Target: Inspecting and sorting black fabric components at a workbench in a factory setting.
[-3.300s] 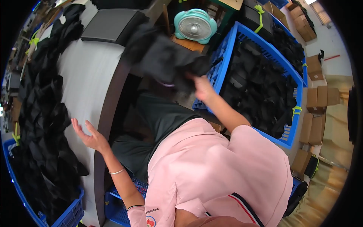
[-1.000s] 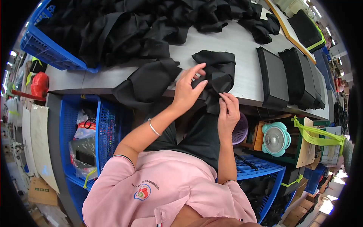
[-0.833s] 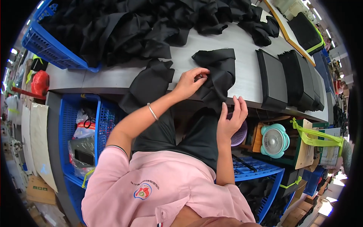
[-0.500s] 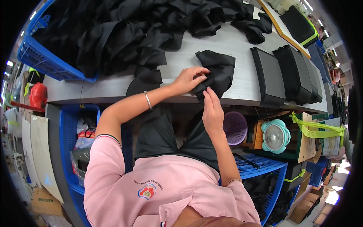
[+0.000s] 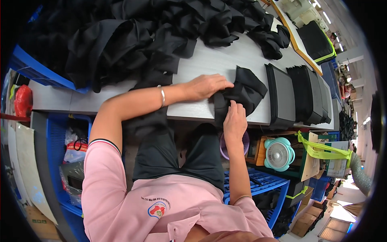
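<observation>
Where the pale grey desk (image 5: 209, 64) meets its near edge, a folded piece of soft black fabric (image 5: 242, 90) lies with one end drooping over the rim. The left hand (image 5: 205, 86) rests flat on its left part, fingers (image 5: 223, 82) held close together and stretched across the cloth. The right hand (image 5: 235, 121) comes up from below the edge, its fingers (image 5: 234, 107) bunched and pinching the hanging fold. Just right of the fabric stand 2 or 3 stiff, rectangular black stacks (image 5: 300, 94) with squared corners. A loose, crumpled heap of black cloth (image 5: 133, 36) covers the far side of the desk. Below the desk sits a round teal fan (image 5: 279, 154).
</observation>
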Demonstrator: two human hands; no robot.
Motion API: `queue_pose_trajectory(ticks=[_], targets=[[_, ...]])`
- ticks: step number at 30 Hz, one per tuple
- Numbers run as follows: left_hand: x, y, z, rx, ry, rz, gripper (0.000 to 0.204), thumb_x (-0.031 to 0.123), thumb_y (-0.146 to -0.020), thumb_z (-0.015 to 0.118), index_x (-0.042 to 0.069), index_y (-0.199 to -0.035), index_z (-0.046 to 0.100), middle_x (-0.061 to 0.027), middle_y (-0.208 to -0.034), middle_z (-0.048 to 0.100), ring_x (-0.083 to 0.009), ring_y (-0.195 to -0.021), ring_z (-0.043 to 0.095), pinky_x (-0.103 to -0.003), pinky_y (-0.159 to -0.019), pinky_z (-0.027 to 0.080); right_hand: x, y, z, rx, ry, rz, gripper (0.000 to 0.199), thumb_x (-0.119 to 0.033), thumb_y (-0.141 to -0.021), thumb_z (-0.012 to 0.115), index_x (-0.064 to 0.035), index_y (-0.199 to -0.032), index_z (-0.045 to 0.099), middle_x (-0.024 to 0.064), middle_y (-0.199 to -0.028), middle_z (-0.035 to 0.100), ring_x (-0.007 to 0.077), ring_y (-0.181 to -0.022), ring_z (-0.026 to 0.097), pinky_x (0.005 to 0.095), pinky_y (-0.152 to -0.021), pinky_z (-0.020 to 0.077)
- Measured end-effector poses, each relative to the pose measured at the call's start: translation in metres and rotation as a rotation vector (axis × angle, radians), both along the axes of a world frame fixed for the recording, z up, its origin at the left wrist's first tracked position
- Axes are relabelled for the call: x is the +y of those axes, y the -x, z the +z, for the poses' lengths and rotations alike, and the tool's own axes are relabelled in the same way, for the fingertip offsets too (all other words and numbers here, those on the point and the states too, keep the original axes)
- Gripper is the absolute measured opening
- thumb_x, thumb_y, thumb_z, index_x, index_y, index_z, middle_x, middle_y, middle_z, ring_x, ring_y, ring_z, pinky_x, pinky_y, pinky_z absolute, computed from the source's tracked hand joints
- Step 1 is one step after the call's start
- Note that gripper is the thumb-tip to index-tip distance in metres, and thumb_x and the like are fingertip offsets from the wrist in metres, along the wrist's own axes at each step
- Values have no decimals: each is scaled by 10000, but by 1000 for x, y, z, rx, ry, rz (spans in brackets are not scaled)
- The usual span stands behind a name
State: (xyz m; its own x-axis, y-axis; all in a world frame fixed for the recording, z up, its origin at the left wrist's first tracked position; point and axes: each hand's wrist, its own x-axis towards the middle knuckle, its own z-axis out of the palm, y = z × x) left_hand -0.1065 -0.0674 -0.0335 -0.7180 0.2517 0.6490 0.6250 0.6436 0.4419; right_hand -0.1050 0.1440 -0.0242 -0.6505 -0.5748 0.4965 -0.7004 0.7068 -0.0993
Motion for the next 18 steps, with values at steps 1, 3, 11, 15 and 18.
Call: queue_pose_trajectory(ticks=[1,3,11,15,18], targets=[[-8,11,-2,73,67,28,428,9,-867,604,99,-1284,572,-82,-996,632,-279,-901,629,-373,-737,554,-2,3,0,1,-7,7,223,-26,-881,588,-14,-1101,627,105,-921,576,287,-857,587,373,-724,511],[-20,32,-2,102,131,60,457,-5,-855,592,99,-1300,565,-85,-991,631,-277,-899,627,-373,-738,555,-4,10,-1,30,-59,-2,219,-18,-850,600,-22,-1064,645,101,-906,559,285,-844,581,369,-722,511],[-14,57,12,100,70,61,449,22,-890,572,85,-1333,540,-104,-1028,626,-287,-948,601,-388,-865,506,2,16,1,-10,-65,23,215,-23,-812,596,-30,-1021,647,97,-897,541,278,-834,566,370,-721,496],[15,40,43,-68,-109,-12,396,112,-867,664,59,-1248,571,-108,-1023,646,-311,-959,610,-410,-900,475,2,15,-4,38,-52,33,215,-18,-802,601,-36,-1013,637,88,-891,531,272,-804,548,378,-713,487],[27,48,48,-341,-139,-50,321,58,-841,673,30,-1156,623,-120,-1014,651,-313,-947,629,-395,-856,501,6,11,-3,13,-27,46,272,-7,-807,591,-20,-1076,633,92,-1001,588,267,-896,587,369,-780,506]])
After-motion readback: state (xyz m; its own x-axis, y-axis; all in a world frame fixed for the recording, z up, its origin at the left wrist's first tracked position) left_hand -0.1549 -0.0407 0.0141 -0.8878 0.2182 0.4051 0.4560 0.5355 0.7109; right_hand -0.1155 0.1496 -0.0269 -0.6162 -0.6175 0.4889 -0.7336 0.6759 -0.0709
